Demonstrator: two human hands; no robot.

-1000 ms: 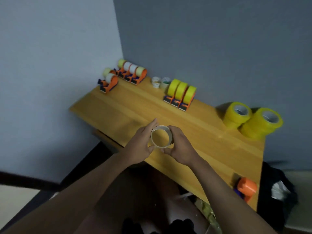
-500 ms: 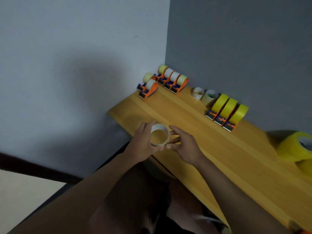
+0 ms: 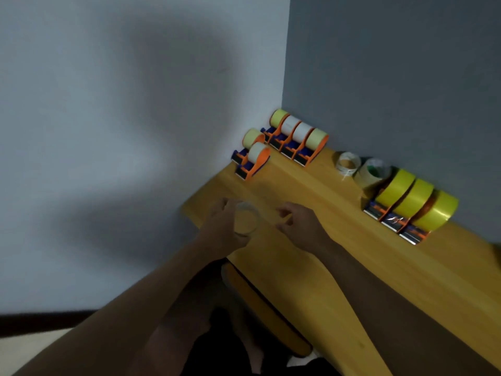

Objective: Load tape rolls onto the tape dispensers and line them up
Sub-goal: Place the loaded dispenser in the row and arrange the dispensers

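Here the left hand [image 3: 221, 230] gripped the clear tape roll [image 3: 245, 219], its loose end at three o'clock, pinched by the right hand [image 3: 298, 226].

You're working in dim, flat light with a bluish cast. A broad soft shadow spreads across the left wall [image 3: 122, 118]. Both hands and the clear tape roll [image 3: 245, 221] smear with motion blur, while the yellow loaded dispensers [image 3: 409, 204] stay sharp. Wide-angle bending stretches your forearms at the bottom edge.
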